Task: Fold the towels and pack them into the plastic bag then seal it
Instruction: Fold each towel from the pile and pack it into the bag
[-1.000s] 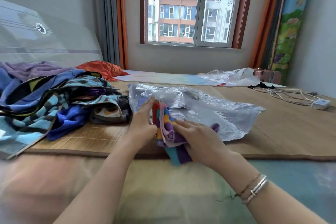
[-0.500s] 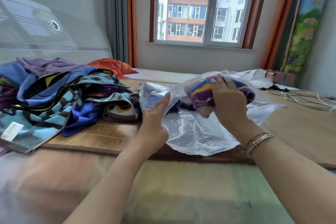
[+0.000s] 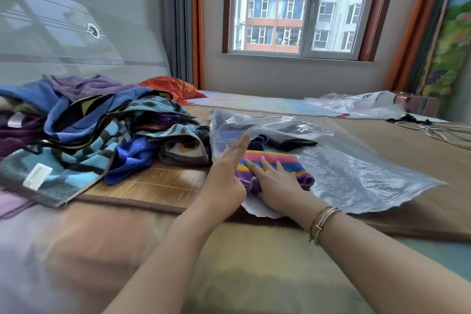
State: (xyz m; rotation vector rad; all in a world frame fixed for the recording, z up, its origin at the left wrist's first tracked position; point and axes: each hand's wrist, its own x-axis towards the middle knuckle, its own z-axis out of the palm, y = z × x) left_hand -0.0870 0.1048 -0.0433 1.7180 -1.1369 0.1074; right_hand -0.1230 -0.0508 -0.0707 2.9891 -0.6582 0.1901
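A folded striped towel (image 3: 274, 160) in pink, blue, yellow and purple lies inside the mouth of the clear plastic bag (image 3: 356, 171) on the bamboo mat. My right hand (image 3: 276, 182) rests flat on the towel with its fingers spread. My left hand (image 3: 226, 173) stands on edge just left of the towel, its straight fingers holding up the bag's upper layer. Darker folded cloth (image 3: 288, 141) shows deeper in the bag. A heap of unfolded towels (image 3: 96, 130) lies to the left.
An orange cushion (image 3: 173, 86) sits behind the heap. A second crumpled plastic bag (image 3: 356, 103) and a small box (image 3: 418, 104) are at the far right, with cables (image 3: 438, 130) trailing over the mat (image 3: 158, 183). A headboard stands on the left and a window ahead.
My right hand brought the striped towel down from mid-air and now presses it flat inside the bag. My left hand moved from beside the towel to the bag's mouth.
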